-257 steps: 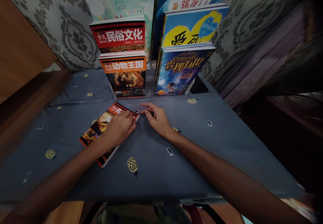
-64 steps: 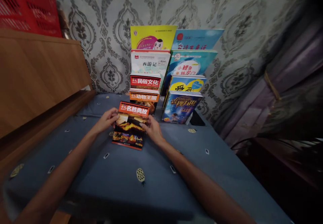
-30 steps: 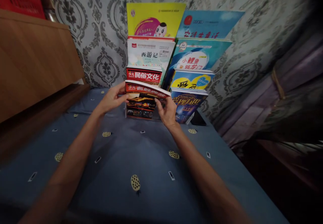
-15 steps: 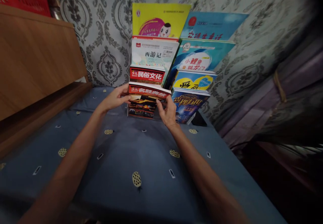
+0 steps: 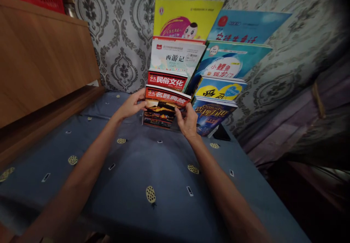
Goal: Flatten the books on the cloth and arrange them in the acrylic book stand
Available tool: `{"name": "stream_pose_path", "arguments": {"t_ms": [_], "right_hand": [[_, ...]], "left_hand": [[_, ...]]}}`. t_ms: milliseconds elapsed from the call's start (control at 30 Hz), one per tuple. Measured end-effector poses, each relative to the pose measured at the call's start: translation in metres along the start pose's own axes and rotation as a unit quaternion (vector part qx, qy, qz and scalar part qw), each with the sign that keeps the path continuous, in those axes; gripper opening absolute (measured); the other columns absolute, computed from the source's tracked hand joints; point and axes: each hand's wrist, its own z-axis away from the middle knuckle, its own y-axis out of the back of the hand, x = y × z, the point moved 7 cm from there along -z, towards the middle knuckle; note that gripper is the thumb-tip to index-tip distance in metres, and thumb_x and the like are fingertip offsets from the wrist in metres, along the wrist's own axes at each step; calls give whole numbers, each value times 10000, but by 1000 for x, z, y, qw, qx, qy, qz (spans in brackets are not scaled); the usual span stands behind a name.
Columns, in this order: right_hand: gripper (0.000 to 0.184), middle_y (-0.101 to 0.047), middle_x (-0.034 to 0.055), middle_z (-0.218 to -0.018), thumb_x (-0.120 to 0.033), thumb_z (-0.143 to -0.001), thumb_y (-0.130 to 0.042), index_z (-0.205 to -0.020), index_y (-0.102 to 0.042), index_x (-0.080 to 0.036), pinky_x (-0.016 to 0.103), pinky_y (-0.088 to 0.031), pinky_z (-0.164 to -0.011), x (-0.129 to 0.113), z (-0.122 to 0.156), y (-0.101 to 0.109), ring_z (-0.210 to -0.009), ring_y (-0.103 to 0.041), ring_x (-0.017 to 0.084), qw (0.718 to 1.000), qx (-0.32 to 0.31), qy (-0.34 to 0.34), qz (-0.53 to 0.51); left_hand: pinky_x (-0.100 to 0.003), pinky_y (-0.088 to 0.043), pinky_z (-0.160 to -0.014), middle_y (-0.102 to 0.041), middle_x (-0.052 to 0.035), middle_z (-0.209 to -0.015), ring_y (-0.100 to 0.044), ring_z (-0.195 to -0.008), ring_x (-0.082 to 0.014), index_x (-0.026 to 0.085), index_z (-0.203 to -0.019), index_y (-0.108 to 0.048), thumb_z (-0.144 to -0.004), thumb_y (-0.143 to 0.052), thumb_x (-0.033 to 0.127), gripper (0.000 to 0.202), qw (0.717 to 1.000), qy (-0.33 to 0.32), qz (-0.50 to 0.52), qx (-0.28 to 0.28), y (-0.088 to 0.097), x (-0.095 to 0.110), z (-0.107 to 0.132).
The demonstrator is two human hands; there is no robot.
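Between my two hands stands a red-topped book (image 5: 161, 108) with a dark photo cover, at the front of the left column of books. My left hand (image 5: 134, 104) grips its left edge, thumb on the cover and fingers behind. On its right edge is my right hand (image 5: 188, 120), thumb on the cover and the other fingers partly hidden. Just behind it rises another red book (image 5: 167, 80), then a white book (image 5: 177, 56) and a tall yellow-green book (image 5: 186, 13). Beside my right hand, a dark blue book (image 5: 213, 115) fronts the right column.
Behind the dark blue book are a blue-and-yellow book (image 5: 221, 88), a teal book (image 5: 240, 57) and a blue book (image 5: 251, 22). A dark flat object (image 5: 222, 132) lies at the right. A wooden cabinet (image 5: 46, 53) stands left on the blue cloth (image 5: 125, 188).
The view has shifted, so the books appear farther right. Both hands keep their hold on the front red-topped book, which appears slightly more tilted.
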Motion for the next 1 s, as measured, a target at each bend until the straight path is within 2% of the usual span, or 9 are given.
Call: {"name": "stream_pose_path", "arguments": {"t_ms": [133,300,400,500,600,733,900,1000], "right_hand": [[166,-608,50,-834,-392,-941,-531,-1004,-526,-239,365,-517,-646,4,3,1,-693,-595,203,1000,11,2,-3],[155,-593,44,-792,-400,-953,-518,-960,-525,-246,362,-500,-639,3,4,-2,-698,-581,214,999,12,9,31],[146,-600,45,-797,-389,-969,-498,-977,-544,-251,350,-488,-629,2,1,-5,-690,-571,208,999,-6,12,36],[145,-627,72,-882,-363,-973,-493,-1002,-568,-241,348,-492,-649,2,-1,-8,-769,-593,223,999,-31,30,28],[158,-643,84,-914,-356,-973,-490,-986,-588,-232,357,-491,-682,4,-1,-12,-822,-605,239,997,-52,46,27],[211,-653,62,-837,-391,-974,-484,-933,-613,-230,340,-458,-672,10,0,-19,-751,-590,228,995,-87,30,38],[199,-657,44,-765,-376,-940,-533,-881,-645,-223,319,-423,-644,16,-4,-17,-695,-594,217,991,-121,-14,49],[219,-643,27,-710,-381,-926,-536,-826,-650,-223,299,-406,-613,19,-5,-15,-664,-584,204,989,-135,-46,38]], "left_hand": [[-295,-630,-652,-669,-110,-1221,-667,-1099,-283,216,-1288,-546,-876,-576,310,424,1000,-14,0,-5,-5,-3,-1],[-270,-613,-613,-672,-99,-1154,-674,-1023,-254,216,-1221,-555,-872,-576,328,367,1000,-10,-4,0,-1,-12,-2],[-246,-580,-580,-678,-87,-1082,-664,-949,-228,204,-1168,-602,-857,-576,298,326,997,-13,-71,26,7,-12,-2],[-245,-538,-557,-692,-76,-991,-649,-860,-208,183,-1108,-646,-833,-581,267,295,988,-5,-151,39,15,-16,-1],[-287,-537,-639,-710,-70,-961,-638,-806,-190,164,-1091,-658,-826,-574,252,291,980,1,-199,26,18,-24,1],[-312,-524,-725,-723,-60,-952,-640,-796,-183,160,-1070,-649,-822,-553,246,280,973,-3,-229,15,16,-33,5],[-334,-530,-726,-709,-46,-884,-656,-772,-203,206,-1078,-613,-831,-577,256,255,964,-9,-256,69,14,-30,7],[-356,-548,-757,-691,-34,-855,-662,-769,-208,227,-1264,-536,-864,-592,259,405,952,-27,-273,137,12,-19,9]]}}
